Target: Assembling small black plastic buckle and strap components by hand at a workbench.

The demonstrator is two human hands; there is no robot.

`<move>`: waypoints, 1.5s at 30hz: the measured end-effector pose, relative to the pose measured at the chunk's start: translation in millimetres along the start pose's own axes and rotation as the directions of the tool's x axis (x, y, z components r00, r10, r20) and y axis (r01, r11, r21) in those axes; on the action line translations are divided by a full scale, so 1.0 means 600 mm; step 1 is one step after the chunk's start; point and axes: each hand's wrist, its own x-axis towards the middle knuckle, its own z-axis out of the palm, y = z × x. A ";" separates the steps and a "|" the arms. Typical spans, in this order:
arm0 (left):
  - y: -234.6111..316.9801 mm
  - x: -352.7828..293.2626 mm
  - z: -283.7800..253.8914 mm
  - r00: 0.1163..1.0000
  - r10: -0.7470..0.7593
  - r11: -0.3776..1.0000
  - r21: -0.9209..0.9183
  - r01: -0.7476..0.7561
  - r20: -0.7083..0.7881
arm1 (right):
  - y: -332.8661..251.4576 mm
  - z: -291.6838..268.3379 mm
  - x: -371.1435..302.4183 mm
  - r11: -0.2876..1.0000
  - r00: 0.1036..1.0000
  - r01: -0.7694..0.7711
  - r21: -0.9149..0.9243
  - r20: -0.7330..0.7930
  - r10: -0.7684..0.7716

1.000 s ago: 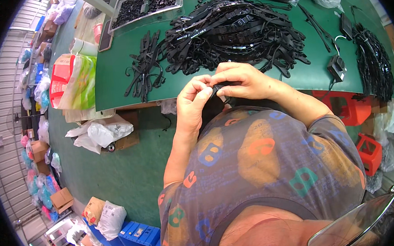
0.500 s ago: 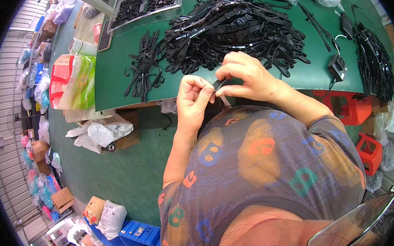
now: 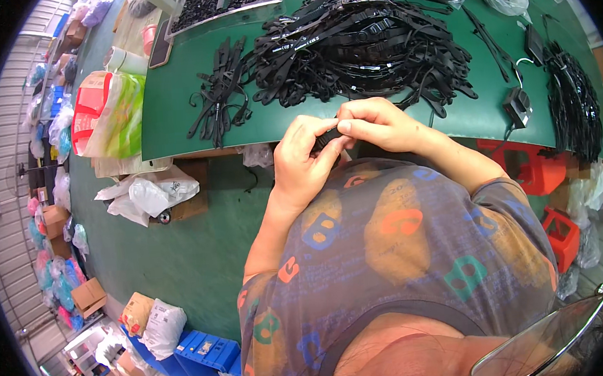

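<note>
Black plastic, a small dark strap piece (image 3: 327,139), sits pinched between my two hands at the near edge of the green-topped work table (image 3: 171,120), just in front of my patterned shirt. My left hand (image 3: 299,157) is curled nearly shut, thumb and fingertips closed on the lower end of the piece; my right hand (image 3: 374,123) is likewise closed, its fingertips pressing on the upper end, so that the two hands touch over it. Most of the piece is hidden by my fingers, and its exact shape cannot be told. To do this well, I judge that the grip should stay at the fingertips, close to the joint, with the piece held steady by the left while the right presses squarely and not at a slant. Beyond my hands lies a large heap of black plastic straps (image 3: 355,51), a smaller bundle of the same (image 3: 218,96) to its left, and a grey tray of small black parts (image 3: 225,1) at the far edge. Orange plastic crates (image 3: 538,168) stand under the table at right; white bags and cardboard boxes (image 3: 148,195) lie on the green floor at left.
</note>
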 end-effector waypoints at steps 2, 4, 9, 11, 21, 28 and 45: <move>0.000 -0.007 0.006 0.997 -0.064 0.994 -0.092 0.060 -0.040 | 0.021 0.001 0.003 0.989 1.000 0.017 0.145 0.023 -0.021; 0.008 -0.011 0.009 0.985 -0.165 0.964 -0.217 0.151 -0.048 | 0.028 0.002 0.005 0.961 0.998 0.038 0.273 0.035 -0.049; 0.022 -0.013 0.009 0.926 -0.373 0.716 -0.616 0.329 0.061 | 0.018 0.023 0.004 0.832 1.000 -0.024 0.554 0.019 0.016; 0.004 -0.018 0.015 0.954 -0.297 0.854 -0.458 0.246 -0.040 | 0.018 0.011 0.004 0.919 0.999 -0.034 0.392 0.028 0.025; 0.023 0.005 -0.008 0.974 -0.227 0.973 0.049 0.227 -0.011 | 0.018 0.000 0.028 0.839 0.879 0.312 -0.446 -0.200 -0.433; 0.013 -0.014 -0.009 0.932 -0.350 0.894 -0.262 0.363 0.098 | 0.000 0.003 0.022 0.966 0.960 0.044 -0.255 -0.258 -0.112; 0.011 -0.015 -0.013 0.836 -0.495 0.597 -0.605 0.526 0.239 | 0.012 -0.005 0.026 0.998 0.933 0.049 0.027 -0.358 -0.036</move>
